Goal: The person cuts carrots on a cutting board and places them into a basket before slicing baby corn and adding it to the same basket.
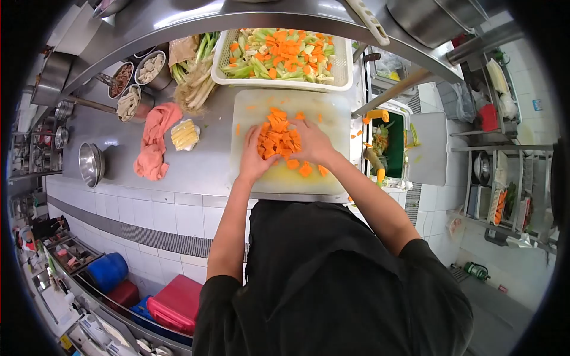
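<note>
A heap of orange carrot pieces (279,137) lies on the pale cutting board (332,178), with a few loose pieces around it. My left hand (254,155) curves around the heap's left side, its fingers pressed against the carrots. From the right, my right hand (313,141) cups the same heap, so the pieces are squeezed between both palms. Just beyond the board sits a white plastic basket (217,65) of cut pale-green vegetables topped with more carrot pieces (284,50).
Left of the board are a pink cloth (155,139), a pack of yellow sticks (185,135), leeks (195,89) and metal bowls (90,165). At the right stands a green-lined bin (394,148) with peelings. A steel shelf (249,13) overhangs the back.
</note>
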Motion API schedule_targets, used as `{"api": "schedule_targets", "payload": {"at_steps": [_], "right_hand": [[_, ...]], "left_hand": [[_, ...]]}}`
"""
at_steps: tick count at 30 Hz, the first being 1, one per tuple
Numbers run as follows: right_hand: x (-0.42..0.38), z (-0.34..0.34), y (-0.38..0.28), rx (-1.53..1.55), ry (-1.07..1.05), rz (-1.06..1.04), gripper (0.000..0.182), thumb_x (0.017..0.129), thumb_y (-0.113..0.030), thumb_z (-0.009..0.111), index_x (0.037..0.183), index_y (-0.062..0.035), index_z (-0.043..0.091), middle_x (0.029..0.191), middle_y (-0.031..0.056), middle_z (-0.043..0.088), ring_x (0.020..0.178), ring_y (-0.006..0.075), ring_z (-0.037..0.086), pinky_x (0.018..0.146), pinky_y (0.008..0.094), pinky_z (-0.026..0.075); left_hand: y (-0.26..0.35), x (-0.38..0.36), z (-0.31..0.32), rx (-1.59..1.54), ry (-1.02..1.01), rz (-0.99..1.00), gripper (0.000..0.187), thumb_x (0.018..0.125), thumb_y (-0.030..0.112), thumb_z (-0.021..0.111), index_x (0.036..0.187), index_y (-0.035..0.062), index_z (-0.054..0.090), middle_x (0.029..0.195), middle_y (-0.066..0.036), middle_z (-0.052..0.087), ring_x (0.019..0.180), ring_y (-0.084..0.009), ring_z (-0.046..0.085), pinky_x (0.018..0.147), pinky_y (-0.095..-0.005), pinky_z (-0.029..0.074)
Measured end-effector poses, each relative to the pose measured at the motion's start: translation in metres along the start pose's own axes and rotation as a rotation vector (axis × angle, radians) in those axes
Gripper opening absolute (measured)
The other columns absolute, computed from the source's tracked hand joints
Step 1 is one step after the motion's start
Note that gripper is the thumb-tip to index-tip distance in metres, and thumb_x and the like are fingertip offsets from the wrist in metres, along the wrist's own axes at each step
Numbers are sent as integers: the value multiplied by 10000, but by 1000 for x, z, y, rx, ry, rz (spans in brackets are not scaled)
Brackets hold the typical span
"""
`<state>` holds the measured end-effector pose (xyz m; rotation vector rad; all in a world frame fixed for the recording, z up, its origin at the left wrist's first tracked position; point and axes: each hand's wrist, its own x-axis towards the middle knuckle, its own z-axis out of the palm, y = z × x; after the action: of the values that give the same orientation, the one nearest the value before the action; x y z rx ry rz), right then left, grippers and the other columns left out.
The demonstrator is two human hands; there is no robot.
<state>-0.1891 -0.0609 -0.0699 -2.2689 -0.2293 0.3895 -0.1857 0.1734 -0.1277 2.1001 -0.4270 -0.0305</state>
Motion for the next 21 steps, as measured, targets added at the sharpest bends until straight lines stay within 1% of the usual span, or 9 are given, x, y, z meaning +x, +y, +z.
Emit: {"api": "schedule_targets", "payload": {"at_steps": [2, 7, 8, 10, 12, 13, 15, 17, 21], "right_hand": [[-11, -2, -17, -370, -25, 257, 1165, 586, -311, 990, 1559, -133, 374, 1383, 210, 495, 1329, 418, 489, 1055, 488, 503], [13, 67, -5, -364, 162, 184, 1229, 563, -339, 996, 1575, -112, 336, 1403, 242, 465, 1318, 439, 485, 1084, 500, 483], [19, 73, -1, -311, 255, 128, 1259, 552, -348, 1001, 1583, -109, 318, 1416, 251, 450, 1323, 445, 478, 1096, 504, 475], [19, 47, -18, -252, 192, 137, 1279, 537, -357, 1007, 1584, -110, 315, 1436, 259, 434, 1340, 449, 460, 1115, 506, 460], [29, 23, -17, -199, 119, 136, 1299, 521, -366, 1013, 1585, -111, 312, 1455, 266, 419, 1358, 453, 442, 1134, 508, 444], [36, 13, -10, -270, 116, 117, 1313, 511, -366, 1016, 1590, -122, 309, 1471, 263, 405, 1371, 456, 424, 1142, 515, 428], [47, 8, -7, -339, 112, 100, 1327, 500, -366, 1018, 1595, -133, 306, 1487, 260, 391, 1384, 459, 406, 1151, 522, 413], [58, 10, -13, -560, -65, 106, 1362, 481, -370, 1023, 1605, -142, 288, 1485, 252, 391, 1385, 459, 399, 1146, 538, 400], [63, 30, -28, -485, -108, 49, 1387, 480, -357, 1022, 1615, -137, 257, 1491, 251, 381, 1381, 460, 399, 1140, 553, 392]], "left_hand": [[-14, -3, 2, 39, 44, 22, 895, 798, 217, 877, 1543, 46, 414, 1573, -214, 439, 1471, -407, 395, 1212, -474, 358], [-29, 18, 24, 48, 92, 19, 696, 911, 223, 775, 1496, 8, 467, 1551, -229, 473, 1445, -408, 440, 1202, -469, 374], [-32, 24, 26, -117, 67, -16, 737, 898, 241, 793, 1507, 9, 449, 1567, -233, 451, 1459, -412, 419, 1205, -479, 365], [-35, 29, 16, -283, 35, -47, 778, 886, 258, 811, 1519, 10, 431, 1583, -237, 428, 1473, -415, 398, 1208, -489, 356], [-23, 30, -8, -160, 6, 39, 971, 820, 320, 873, 1577, 24, 343, 1633, -238, 350, 1526, -424, 307, 1247, -521, 283], [-10, 27, -18, -168, 1, 35, 971, 820, 320, 873, 1577, 24, 343, 1633, -238, 350, 1526, -424, 307, 1247, -521, 283], [10, 22, -37, 405, -301, -2, 1170, 731, 359, 933, 1623, 40, 247, 1667, -231, 275, 1566, -426, 215, 1279, -544, 200], [-2, 21, -31, 367, -287, -1, 1211, 708, 359, 944, 1632, 41, 227, 1672, -225, 266, 1574, -423, 196, 1286, -544, 180], [-28, 21, -18, 269, -253, 69, 1228, 673, 329, 966, 1625, 45, 244, 1645, -218, 295, 1558, -431, 221, 1280, -544, 210]]}}
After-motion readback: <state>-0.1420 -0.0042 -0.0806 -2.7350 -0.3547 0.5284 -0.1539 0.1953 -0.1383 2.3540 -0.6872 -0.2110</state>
